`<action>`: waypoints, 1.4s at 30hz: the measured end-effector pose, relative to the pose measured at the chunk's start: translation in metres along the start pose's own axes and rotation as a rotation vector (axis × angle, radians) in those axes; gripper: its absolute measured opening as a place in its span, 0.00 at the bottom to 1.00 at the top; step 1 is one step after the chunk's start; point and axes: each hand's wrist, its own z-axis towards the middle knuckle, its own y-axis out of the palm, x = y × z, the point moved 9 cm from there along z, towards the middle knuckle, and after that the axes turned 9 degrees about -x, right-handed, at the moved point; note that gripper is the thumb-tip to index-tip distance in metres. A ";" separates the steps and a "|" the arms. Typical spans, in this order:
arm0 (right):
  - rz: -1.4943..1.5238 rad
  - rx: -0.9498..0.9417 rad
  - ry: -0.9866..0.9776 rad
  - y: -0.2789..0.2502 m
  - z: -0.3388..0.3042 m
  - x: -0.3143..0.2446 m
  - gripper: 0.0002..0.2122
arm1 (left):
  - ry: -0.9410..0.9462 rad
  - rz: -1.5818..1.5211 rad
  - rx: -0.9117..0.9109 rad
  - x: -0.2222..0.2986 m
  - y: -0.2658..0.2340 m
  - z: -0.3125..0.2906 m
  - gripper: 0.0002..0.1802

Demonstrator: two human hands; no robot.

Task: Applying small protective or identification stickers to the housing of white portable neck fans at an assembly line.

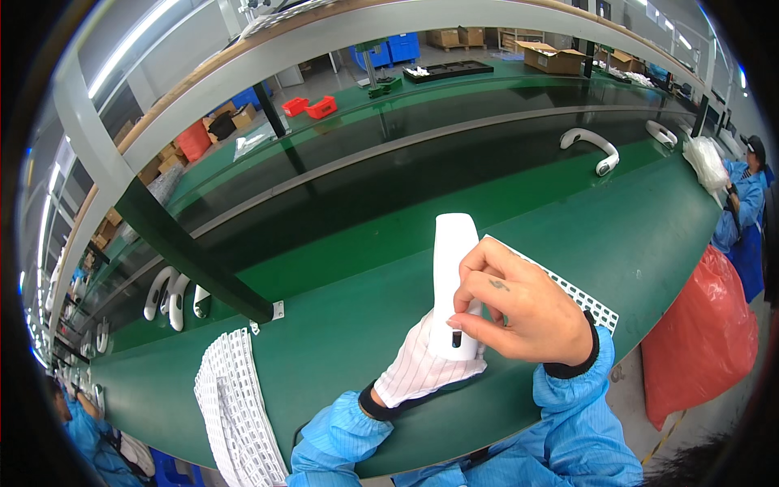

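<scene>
My left hand [426,365], in a white striped glove, is closed around the lower end of a long white plastic device [454,260]. The device stands up from the hand over the green tabletop, with a small dark rectangle near its lower end. My bare right hand [523,300] is closed in a pinch, thumb and forefinger just above that rectangle. Whatever it may hold is too small to make out. A white sheet with rows of cutouts [596,308] lies partly under my right hand. Several similar strips [231,398] lie fanned out to the left.
A green bench [341,333] borders a conveyor carrying U-shaped white devices [604,150]. More devices [174,300] lie left by a dark post [195,252]. A red bag [698,333] hangs low right, near a person in blue [738,195]. Red bins [322,107] stand beyond.
</scene>
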 end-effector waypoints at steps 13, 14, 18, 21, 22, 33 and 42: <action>0.225 0.072 0.086 0.000 0.004 0.021 0.15 | 0.047 0.140 -0.003 -0.004 -0.002 -0.002 0.24; 0.277 0.089 0.103 -0.001 0.002 0.028 0.16 | -0.009 -0.006 -0.045 -0.009 0.001 0.002 0.23; 0.226 0.067 0.086 0.002 0.005 0.030 0.18 | -0.110 -0.269 0.002 -0.019 -0.002 -0.001 0.23; 0.159 0.007 0.064 0.010 0.011 0.018 0.21 | -0.221 -0.788 0.030 -0.025 -0.001 -0.011 0.29; 0.124 0.018 0.050 0.010 0.009 0.017 0.22 | -0.225 -0.823 0.014 -0.019 0.000 -0.008 0.33; 0.026 0.143 0.154 -0.005 -0.001 0.019 0.23 | -0.152 0.580 0.073 -0.064 -0.062 0.021 0.17; -0.004 0.011 0.121 0.001 -0.005 0.018 0.22 | -0.451 1.035 -0.006 -0.180 -0.141 0.026 0.08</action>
